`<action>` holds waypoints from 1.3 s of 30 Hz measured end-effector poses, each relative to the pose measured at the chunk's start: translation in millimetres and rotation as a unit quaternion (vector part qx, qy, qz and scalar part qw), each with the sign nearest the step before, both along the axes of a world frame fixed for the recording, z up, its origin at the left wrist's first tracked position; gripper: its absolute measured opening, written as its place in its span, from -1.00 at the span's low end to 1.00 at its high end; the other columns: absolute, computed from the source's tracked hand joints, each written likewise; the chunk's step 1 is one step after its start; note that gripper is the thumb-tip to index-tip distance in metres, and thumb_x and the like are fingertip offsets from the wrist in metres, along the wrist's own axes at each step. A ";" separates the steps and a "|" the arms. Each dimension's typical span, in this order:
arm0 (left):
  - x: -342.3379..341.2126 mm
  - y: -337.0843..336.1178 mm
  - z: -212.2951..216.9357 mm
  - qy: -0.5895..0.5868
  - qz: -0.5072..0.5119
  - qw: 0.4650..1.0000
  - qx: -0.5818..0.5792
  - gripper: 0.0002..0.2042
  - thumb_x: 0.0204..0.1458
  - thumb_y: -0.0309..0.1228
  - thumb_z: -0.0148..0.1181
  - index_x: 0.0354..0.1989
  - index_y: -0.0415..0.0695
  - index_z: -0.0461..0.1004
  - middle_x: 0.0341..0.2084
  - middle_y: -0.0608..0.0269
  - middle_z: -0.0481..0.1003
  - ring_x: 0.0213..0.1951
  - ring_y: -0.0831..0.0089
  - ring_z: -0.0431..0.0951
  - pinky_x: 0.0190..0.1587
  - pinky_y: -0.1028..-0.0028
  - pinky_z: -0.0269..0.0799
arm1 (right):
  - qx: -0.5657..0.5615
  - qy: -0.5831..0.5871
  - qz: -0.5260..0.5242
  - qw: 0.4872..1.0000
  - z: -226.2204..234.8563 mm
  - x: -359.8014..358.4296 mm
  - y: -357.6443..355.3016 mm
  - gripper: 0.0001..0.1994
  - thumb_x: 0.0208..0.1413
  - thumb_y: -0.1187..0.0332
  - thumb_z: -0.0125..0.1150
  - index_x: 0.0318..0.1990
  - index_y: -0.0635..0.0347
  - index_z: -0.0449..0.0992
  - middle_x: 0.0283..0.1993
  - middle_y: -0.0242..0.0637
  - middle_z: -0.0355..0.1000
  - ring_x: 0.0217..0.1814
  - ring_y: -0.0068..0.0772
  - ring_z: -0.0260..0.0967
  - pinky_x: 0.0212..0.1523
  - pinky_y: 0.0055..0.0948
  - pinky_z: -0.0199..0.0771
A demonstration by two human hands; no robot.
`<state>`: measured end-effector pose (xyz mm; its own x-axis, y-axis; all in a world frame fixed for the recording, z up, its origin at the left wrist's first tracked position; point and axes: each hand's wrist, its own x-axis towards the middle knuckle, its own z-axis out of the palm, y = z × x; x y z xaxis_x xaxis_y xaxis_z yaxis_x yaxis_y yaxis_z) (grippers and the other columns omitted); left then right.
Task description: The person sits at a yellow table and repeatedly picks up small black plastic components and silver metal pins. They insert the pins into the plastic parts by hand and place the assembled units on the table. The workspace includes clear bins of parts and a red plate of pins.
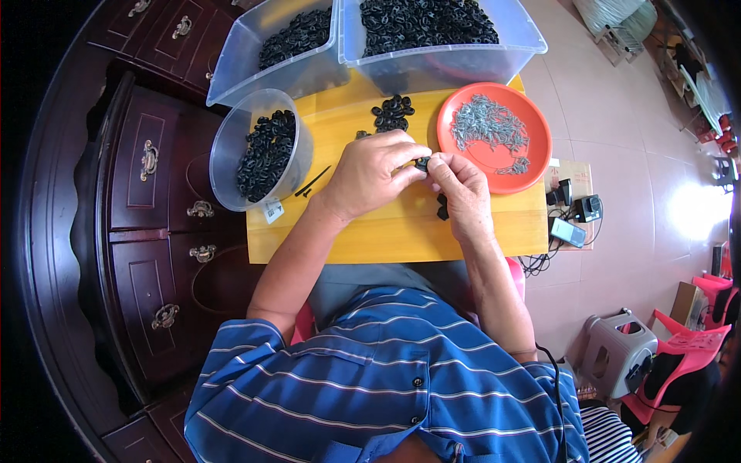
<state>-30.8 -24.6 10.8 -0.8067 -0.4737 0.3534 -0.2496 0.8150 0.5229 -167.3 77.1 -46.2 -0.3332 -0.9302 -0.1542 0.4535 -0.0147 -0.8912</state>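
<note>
Above the yellow table (509, 224), my left hand (370, 170) and my right hand (463, 189) meet, both closed on one small black plastic part (422, 163). Fingertips cover much of it, so its exact kind does not show. Just beyond my hands lies a loose pile of black ring-shaped parts (392, 113). A few more black pieces (442, 207) rest beside my right hand, partly hidden by it. To the right, a round orange-red plate (478, 171) carries many small silvery metal pieces (486, 123).
At the left stands a round clear tub (224, 166) of black parts. Two clear bins (448, 65) with black parts line the far side. A thin black stick (312, 181) lies near the tub. Dark drawers (147, 201) flank the left; devices with cables (569, 231) sit at the right.
</note>
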 end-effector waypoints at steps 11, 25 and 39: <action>-0.9 -1.8 -1.9 0.015 -0.019 0.999 -0.026 -0.74 -0.19 -0.52 0.42 -0.26 -0.16 0.60 -0.40 0.22 0.55 -0.39 0.28 0.58 -0.31 0.39 0.51 | -0.004 0.012 0.004 1.000 -1.2 -0.2 0.2 -0.80 0.26 0.30 0.17 -0.29 0.26 0.54 -0.41 -0.51 0.39 -0.35 -0.72 0.25 -0.29 -0.64 0.25; 3.0 8.3 -3.2 0.010 0.029 0.999 0.042 -0.74 -0.13 -0.57 0.39 -0.21 -0.20 0.56 -0.39 0.18 0.54 -0.44 0.34 0.59 -0.35 0.43 0.53 | 0.001 0.035 0.000 0.999 1.3 -0.9 1.5 -0.84 0.25 0.36 0.20 -0.23 0.28 0.56 -0.35 -0.48 0.48 -0.33 -0.74 0.33 -0.28 -0.67 0.33; -5.0 26.5 -49.1 -0.135 0.049 0.988 0.057 -0.78 -0.07 -0.35 0.26 -0.23 -0.13 0.53 -0.40 0.17 0.53 -0.27 0.15 0.57 -0.24 0.22 0.48 | -0.206 -0.035 0.018 0.978 8.9 -12.7 12.6 -0.86 0.23 0.40 0.14 -0.36 0.26 0.47 -0.33 -0.34 0.49 -0.32 -0.57 0.37 -0.24 -0.51 0.40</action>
<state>-35.8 1.9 -38.3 -0.8126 -0.5786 0.0708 -0.4678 0.7198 0.5129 -180.0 89.7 -37.3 -0.3021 -0.9285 0.2158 0.5193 -0.3501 -0.7796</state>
